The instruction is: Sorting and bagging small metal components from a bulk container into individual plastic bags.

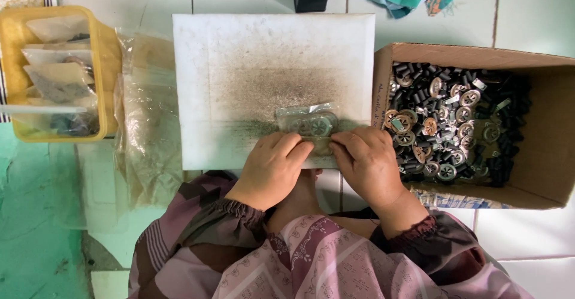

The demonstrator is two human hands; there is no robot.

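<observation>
Head view showed a white tiled floor, with a dusty white board (239, 65) lying on it. Nearest, the left hand (272, 164) and right hand (366, 158) both pinched a small clear bag (308, 121) of round parts at the board's near edge (fingers closed on it). Beyond sat a cardboard box (539, 155) and a yellow basket (9, 65).

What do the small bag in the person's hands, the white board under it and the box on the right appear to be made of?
Small bag: thin clear plastic, glossy and crinkled, round parts showing through.
White board: probably rigid plastic or foam, matte, smudged with dark grime; the look leaves it open.
Box: brown cardboard, dull, with raw folded flaps.
Left hand and right hand pinch the bag.
</observation>
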